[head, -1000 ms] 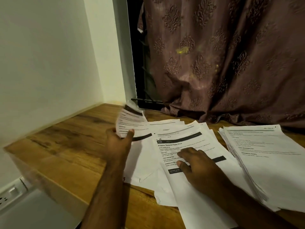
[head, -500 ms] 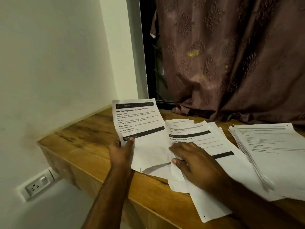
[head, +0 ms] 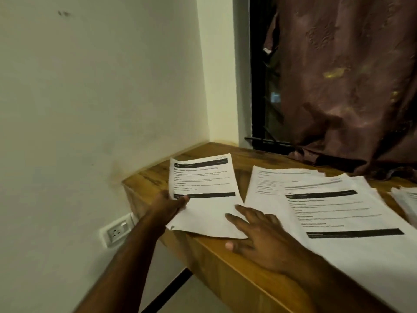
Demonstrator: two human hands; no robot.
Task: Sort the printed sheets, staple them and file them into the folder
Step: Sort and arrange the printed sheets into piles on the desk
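Head view: a printed sheet (head: 204, 184) with a dark header band and a dark footer band lies near the left end of the tabletop (head: 239, 265), its lower left corner projecting past the front edge. The text on it is too blurred to read. The left hand (head: 168, 205) grips this sheet at its left edge, level with the footer band: the thumb lies on the printed face and the other fingers are hidden beneath the paper. The right hand (head: 259, 236) rests on the blank lower right part of the same sheet; its fingers (head: 244, 211) are straight and spread apart, palm down, and the thumb sits at the front edge of the tabletop.

Just beside the sheet on the right, separated by a narrow strip of bare wood, a spread of overlapping printed sheets (head: 327, 213) lies flat; the top one carries the same dark header and footer bands. A further stack of sheets (head: 406, 201) is cut off at the right border.

Behind the tabletop, a patterned brownish curtain (head: 349, 86) hangs in front of a dark window opening (head: 259, 86), its lower folds resting on the wood. A pale wall (head: 101, 98) bounds the left side, with a white wall socket (head: 117, 231) below tabletop level.
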